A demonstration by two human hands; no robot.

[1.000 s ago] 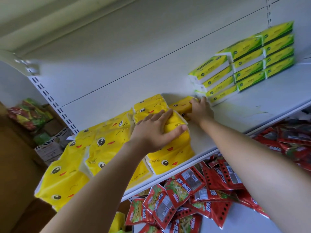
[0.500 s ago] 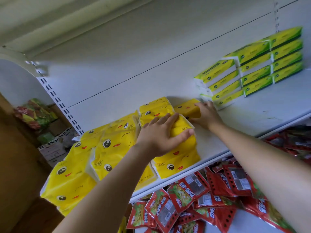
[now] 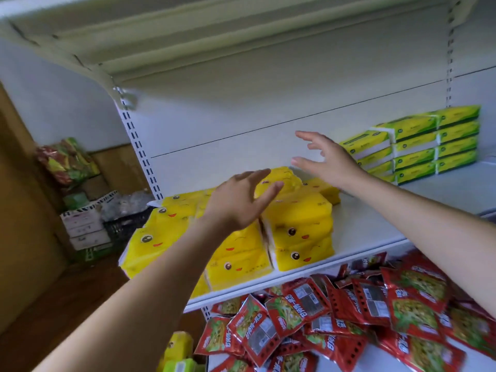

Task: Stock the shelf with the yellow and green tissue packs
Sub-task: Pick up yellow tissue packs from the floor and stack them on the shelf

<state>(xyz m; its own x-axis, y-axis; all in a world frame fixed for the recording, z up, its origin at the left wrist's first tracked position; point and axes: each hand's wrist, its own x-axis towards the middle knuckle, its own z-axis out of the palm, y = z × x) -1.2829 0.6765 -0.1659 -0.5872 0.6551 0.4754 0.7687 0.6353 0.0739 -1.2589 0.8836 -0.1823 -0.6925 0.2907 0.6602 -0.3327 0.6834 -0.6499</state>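
We see left hand (image 3: 239, 202) spread wide, empty, above yellow packs (image 3: 298, 232). Right hand (image 3: 326, 159) splayed too, touching nothing. Yellow packs piled on shelf (image 3: 375, 226) left, long sides running back toward wall; green packs (image 3: 413, 146) stacked flat at right rear.
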